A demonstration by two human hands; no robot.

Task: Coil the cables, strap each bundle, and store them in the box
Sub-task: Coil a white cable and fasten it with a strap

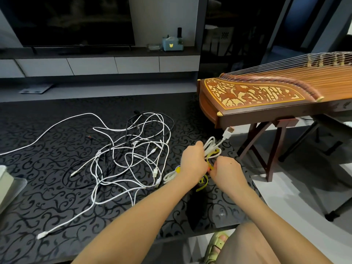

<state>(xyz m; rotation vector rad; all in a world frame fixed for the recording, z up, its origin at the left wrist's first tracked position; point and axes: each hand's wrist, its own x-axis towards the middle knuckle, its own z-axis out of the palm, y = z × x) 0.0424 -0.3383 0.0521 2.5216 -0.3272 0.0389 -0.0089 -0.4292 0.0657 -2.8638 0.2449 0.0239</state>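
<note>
Above the right end of the dark patterned table [47,197], a small coil of white cable [209,146] is held between both hands. The left hand [192,162] has its fingers curled round the coil from the left. The right hand [226,170], just beside it, is closed with its fingers bent on a yellow strap [214,153] that loops across the coil; the fingertips themselves are hidden behind the knuckles. One end of the cable sticks up and to the right out of the coil and ends in a white plug [227,132].

Beneath the left wrist a second white bundle [168,177] lies on the table, and a loose yellow strip [202,183] lies under the hands.

To the left, a tangle of white cables [133,155] sprawls over the middle of the table, with a black cable [168,121] looped through it. One long white lead [57,126] runs off toward the left edge. At that edge part of a pale container [7,189] shows; what kind I cannot tell.

On the right a wooden zither [266,98] with a carved end panel rests on a folding stand [272,147]. Behind the table, a television [72,20] sits over a low white cabinet [91,65] with a blue tissue box [172,44] on it.
</note>
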